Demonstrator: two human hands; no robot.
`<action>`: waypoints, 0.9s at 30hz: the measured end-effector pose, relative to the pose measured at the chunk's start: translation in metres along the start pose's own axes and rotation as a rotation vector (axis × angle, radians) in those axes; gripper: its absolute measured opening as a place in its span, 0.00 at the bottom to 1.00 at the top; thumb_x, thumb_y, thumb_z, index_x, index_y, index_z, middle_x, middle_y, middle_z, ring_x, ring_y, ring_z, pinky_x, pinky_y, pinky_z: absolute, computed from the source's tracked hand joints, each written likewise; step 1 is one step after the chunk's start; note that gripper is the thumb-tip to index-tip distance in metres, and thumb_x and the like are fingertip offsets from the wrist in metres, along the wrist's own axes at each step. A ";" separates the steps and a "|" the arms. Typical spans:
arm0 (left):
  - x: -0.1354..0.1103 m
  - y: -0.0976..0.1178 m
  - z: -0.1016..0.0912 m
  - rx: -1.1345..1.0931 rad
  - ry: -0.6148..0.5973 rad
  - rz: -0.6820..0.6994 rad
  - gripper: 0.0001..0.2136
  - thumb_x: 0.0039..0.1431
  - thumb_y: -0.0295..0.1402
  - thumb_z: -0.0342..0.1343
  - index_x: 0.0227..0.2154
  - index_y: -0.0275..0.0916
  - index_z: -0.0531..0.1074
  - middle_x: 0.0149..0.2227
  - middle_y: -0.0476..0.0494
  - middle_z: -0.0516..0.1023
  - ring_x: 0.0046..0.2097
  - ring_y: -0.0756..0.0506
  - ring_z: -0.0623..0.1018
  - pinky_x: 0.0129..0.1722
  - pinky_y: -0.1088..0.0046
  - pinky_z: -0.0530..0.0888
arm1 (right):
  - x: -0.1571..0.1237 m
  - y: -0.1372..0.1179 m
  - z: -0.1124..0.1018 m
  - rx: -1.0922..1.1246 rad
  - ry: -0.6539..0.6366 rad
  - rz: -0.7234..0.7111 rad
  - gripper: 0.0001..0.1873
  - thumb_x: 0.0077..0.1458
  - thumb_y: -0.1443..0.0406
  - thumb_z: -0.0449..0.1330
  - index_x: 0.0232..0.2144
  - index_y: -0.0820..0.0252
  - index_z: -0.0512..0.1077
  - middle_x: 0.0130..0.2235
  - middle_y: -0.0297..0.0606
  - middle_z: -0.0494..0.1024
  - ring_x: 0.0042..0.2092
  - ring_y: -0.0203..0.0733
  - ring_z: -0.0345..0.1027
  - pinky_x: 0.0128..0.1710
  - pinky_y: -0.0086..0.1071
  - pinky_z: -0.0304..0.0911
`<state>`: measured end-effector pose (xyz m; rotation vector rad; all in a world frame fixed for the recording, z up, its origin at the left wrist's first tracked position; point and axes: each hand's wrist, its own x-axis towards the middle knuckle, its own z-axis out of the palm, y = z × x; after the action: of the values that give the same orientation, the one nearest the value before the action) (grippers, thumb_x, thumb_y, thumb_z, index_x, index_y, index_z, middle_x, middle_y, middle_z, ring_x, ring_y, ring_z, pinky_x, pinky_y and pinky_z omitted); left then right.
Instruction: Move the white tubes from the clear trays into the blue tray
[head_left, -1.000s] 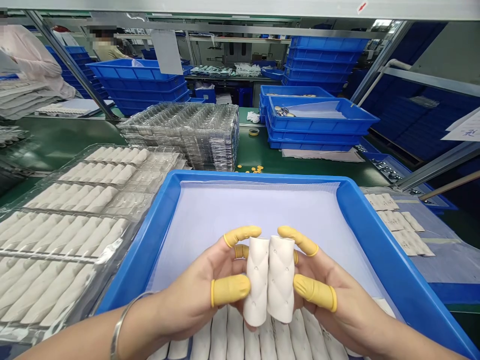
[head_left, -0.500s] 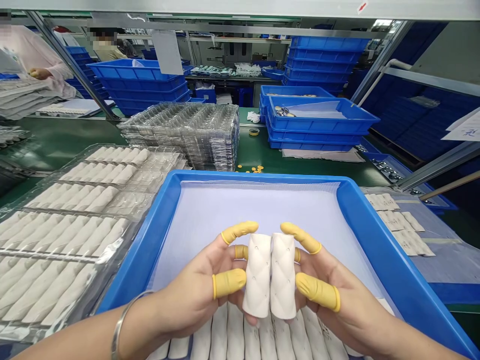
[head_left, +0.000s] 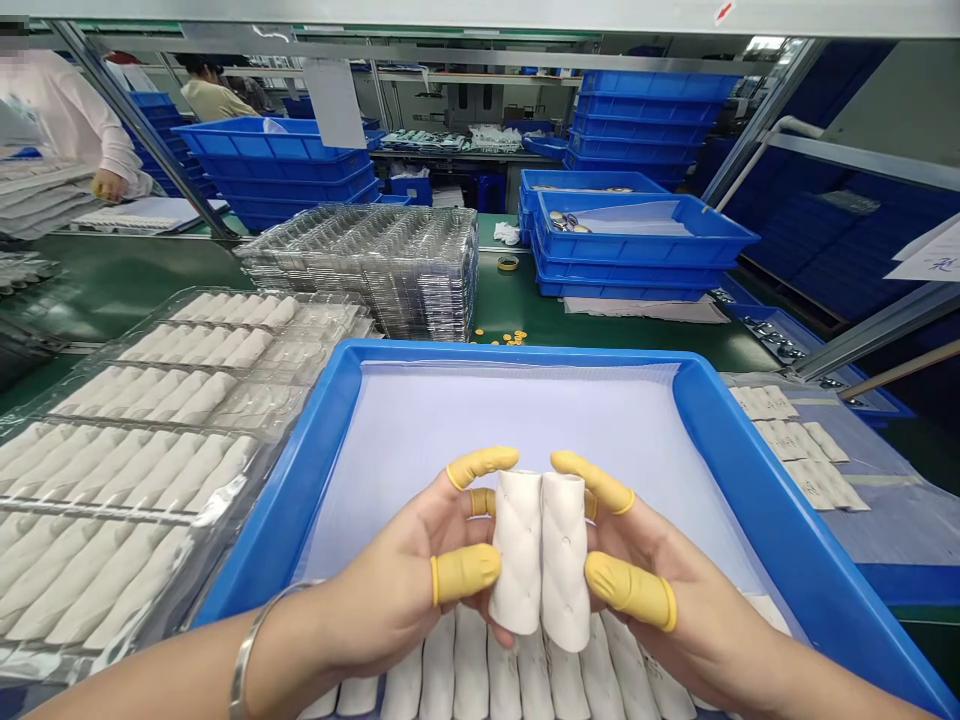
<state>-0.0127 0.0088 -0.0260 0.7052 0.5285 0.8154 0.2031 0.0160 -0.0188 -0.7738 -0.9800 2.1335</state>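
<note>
Green-topped workbench [head_left: 517, 310], aluminium frame uprights [head_left: 127, 115], stacked blue plastic crates [head_left: 656, 120] beyond, metal shelving [head_left: 450, 77] at back

A roll [head_left: 516, 552] in the left hand [head_left: 390, 600], another roll [head_left: 564, 562] in the right hand [head_left: 686, 600]. Under both, a tray [head_left: 517, 352] with more rolls [head_left: 471, 665] at its near end. Left of that, a plastic tray [head_left: 270, 425]. Behind, stacked plastic trays [head_left: 360, 270].
</note>
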 end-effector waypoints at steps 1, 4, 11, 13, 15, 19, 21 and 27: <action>0.000 0.000 0.000 -0.015 0.002 -0.001 0.24 0.59 0.26 0.56 0.56 0.51 0.60 0.42 0.45 0.71 0.36 0.48 0.78 0.31 0.72 0.77 | 0.000 0.000 0.000 0.014 -0.004 0.001 0.26 0.59 0.60 0.68 0.56 0.35 0.65 0.45 0.32 0.73 0.43 0.42 0.69 0.39 0.33 0.65; 0.000 0.001 0.000 -0.052 0.003 0.004 0.23 0.60 0.25 0.55 0.56 0.51 0.60 0.42 0.44 0.73 0.34 0.48 0.79 0.31 0.71 0.77 | 0.000 -0.001 0.001 0.050 0.006 -0.010 0.25 0.59 0.63 0.68 0.55 0.36 0.66 0.43 0.31 0.74 0.37 0.37 0.69 0.35 0.28 0.66; -0.001 0.002 0.004 -0.036 0.034 0.008 0.22 0.56 0.30 0.61 0.53 0.51 0.64 0.41 0.46 0.71 0.37 0.50 0.75 0.32 0.75 0.74 | 0.001 -0.001 0.003 0.059 0.037 -0.008 0.21 0.57 0.59 0.69 0.52 0.36 0.70 0.41 0.30 0.75 0.41 0.39 0.70 0.37 0.29 0.66; 0.000 0.000 0.004 -0.011 0.058 0.021 0.26 0.52 0.32 0.66 0.52 0.51 0.64 0.41 0.46 0.70 0.40 0.48 0.74 0.32 0.77 0.74 | 0.001 0.000 0.003 0.025 0.042 -0.015 0.23 0.57 0.57 0.69 0.53 0.36 0.69 0.43 0.31 0.75 0.43 0.41 0.69 0.39 0.31 0.66; 0.000 -0.003 0.003 0.016 0.070 0.021 0.30 0.47 0.33 0.69 0.52 0.52 0.64 0.41 0.45 0.69 0.42 0.46 0.72 0.29 0.78 0.74 | 0.000 0.001 0.003 -0.018 0.050 -0.040 0.26 0.55 0.56 0.71 0.54 0.36 0.68 0.47 0.32 0.73 0.49 0.44 0.66 0.45 0.35 0.65; 0.001 -0.007 0.001 0.057 0.058 0.014 0.31 0.46 0.33 0.69 0.53 0.52 0.63 0.43 0.44 0.68 0.43 0.44 0.72 0.27 0.76 0.75 | 0.000 0.004 0.002 -0.050 0.056 -0.070 0.28 0.52 0.57 0.73 0.53 0.38 0.69 0.53 0.32 0.69 0.57 0.46 0.59 0.56 0.38 0.58; 0.000 -0.007 0.000 0.058 0.053 0.024 0.31 0.49 0.32 0.67 0.54 0.51 0.62 0.43 0.43 0.68 0.44 0.44 0.72 0.29 0.74 0.76 | -0.001 0.005 0.001 -0.049 0.039 -0.062 0.26 0.54 0.58 0.71 0.54 0.38 0.68 0.54 0.33 0.68 0.57 0.47 0.59 0.56 0.40 0.59; -0.002 -0.007 -0.002 0.150 0.035 0.080 0.24 0.57 0.33 0.61 0.55 0.49 0.64 0.47 0.44 0.72 0.49 0.44 0.73 0.49 0.64 0.70 | -0.004 0.009 -0.001 -0.121 0.030 -0.104 0.25 0.58 0.57 0.68 0.55 0.39 0.66 0.55 0.35 0.68 0.57 0.49 0.60 0.54 0.43 0.63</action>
<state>-0.0124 0.0047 -0.0320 0.8552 0.6004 0.8705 0.2033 0.0085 -0.0254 -0.7928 -1.1169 1.9837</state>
